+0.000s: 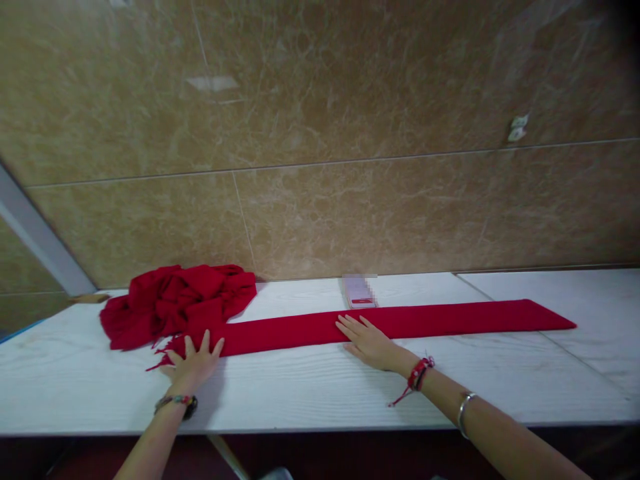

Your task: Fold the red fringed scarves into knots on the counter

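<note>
A long red scarf (440,321), folded into a narrow flat strip, lies across the white table. Its fringed end is at the left and its right end tapers to a point. My left hand (194,363) rests on the strip near the fringe, fingers spread and pressed down. Around the middle of the strip, my right hand (367,341) lies flat with its fingers stretched out over the cloth. Behind my left hand, a crumpled heap of red cloth (185,300) touches or nearly touches the fringed end.
Against the tiled wall (350,220), a small stack of pale cards or papers (358,293), partly blurred, sits behind the scarf. The white table (300,393) has its front edge close to me. A small brown block (90,299) lies at the back left.
</note>
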Available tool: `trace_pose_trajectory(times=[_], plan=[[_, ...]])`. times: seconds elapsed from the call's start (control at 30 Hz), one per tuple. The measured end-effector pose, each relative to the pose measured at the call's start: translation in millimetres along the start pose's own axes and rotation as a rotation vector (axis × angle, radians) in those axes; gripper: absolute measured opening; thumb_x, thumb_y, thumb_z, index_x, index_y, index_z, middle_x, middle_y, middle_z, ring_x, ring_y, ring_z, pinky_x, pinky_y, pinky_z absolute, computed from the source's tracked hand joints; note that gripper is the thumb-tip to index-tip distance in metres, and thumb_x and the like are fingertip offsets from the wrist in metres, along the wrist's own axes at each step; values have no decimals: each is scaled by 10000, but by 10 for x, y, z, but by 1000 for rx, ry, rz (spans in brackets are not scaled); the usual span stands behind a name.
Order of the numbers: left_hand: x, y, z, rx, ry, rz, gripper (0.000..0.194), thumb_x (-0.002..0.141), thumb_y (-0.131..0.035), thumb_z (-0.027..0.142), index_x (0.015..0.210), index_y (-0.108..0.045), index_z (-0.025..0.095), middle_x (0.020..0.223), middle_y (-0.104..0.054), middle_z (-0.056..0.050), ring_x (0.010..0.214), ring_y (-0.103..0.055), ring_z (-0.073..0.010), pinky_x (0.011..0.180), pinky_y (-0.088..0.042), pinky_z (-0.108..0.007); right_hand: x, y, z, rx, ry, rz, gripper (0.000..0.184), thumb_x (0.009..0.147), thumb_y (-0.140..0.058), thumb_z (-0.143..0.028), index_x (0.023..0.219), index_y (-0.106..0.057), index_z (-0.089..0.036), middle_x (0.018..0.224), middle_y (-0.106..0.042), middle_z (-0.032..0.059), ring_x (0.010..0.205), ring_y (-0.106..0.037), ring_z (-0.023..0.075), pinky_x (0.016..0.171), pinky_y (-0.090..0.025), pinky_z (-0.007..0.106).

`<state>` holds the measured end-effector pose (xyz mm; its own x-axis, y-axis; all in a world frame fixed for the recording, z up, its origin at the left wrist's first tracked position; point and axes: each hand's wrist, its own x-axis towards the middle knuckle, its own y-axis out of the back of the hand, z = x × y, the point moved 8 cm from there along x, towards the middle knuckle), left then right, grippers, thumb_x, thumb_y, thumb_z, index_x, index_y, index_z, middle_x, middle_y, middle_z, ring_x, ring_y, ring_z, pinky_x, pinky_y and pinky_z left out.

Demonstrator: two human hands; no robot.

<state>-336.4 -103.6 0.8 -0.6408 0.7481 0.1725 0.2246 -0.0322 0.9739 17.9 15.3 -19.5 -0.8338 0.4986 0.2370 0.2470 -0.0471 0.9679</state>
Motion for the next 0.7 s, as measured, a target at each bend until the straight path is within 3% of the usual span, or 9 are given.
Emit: trace_pose_trajectory(times=[0.07,0.13,0.2,0.27,0.4,0.5,0.57,0.7], plan=[[-12,29,-143,-22,150,7,621,825,-181,546,1327,-310,203,1382,-283,-181,1193,-266,-476,847,-160,-705,3,-3,1,8,1,6,511,895,-281,-402,1348,-278,-164,1389,-270,125,1278,-223,236,1021,-198,470],[-58,151,-48,-56,198,81,652,823,-195,557,1314,-338,152,1388,-242,-215,1211,-213,-486,875,-151,-683,6,-2,1,22,5,7,516,893,-285,-413,1347,-281,-167,1385,-282,124,1277,-225,236,1022,-196,475],[-123,351,304,-66,95,201,623,839,-220,526,1301,-360,133,1396,-227,-208,1242,-142,-467,917,-134,-648,7,11,0,33,16,8,517,893,-285,-422,1345,-286,-170,1381,-296,117,1279,-224,227,1029,-189,468],[-208,516,817,-98,-93,264,603,853,-218,504,1307,-350,130,1406,-217,-190,1267,-98,-433,949,-125,-619,1,44,18,38,24,18,514,894,-283,-423,1340,-297,-169,1377,-310,109,1280,-223,213,1039,-181,451],[-398,544,1855,-211,-455,128,589,847,-219,530,1319,-326,195,1421,-211,-142,1295,-114,-352,981,-165,-569,-70,153,202,21,-11,61,488,885,-324,-400,1292,-387,-139,1345,-367,116,1258,-275,216,1040,-211,427],[-511,418,2333,-279,-588,5,604,842,-183,553,1328,-300,215,1423,-214,-126,1296,-142,-329,981,-199,-547,-201,252,499,20,-76,112,460,872,-356,-383,1253,-437,-138,1301,-428,120,1222,-340,218,1016,-278,415],[-538,340,2456,-290,-601,-21,598,844,-179,545,1330,-296,216,1417,-231,-126,1291,-165,-324,979,-197,-549,-319,311,776,13,-134,137,453,868,-360,-374,1243,-445,-135,1280,-452,119,1204,-367,216,1007,-298,409],[-523,287,2455,-281,-603,3,561,851,-201,510,1331,-290,233,1414,-249,-106,1289,-182,-312,990,-174,-543,-576,364,1485,-51,-287,72,439,865,-341,-307,1238,-445,-101,1256,-474,137,1171,-413,213,997,-316,390]])
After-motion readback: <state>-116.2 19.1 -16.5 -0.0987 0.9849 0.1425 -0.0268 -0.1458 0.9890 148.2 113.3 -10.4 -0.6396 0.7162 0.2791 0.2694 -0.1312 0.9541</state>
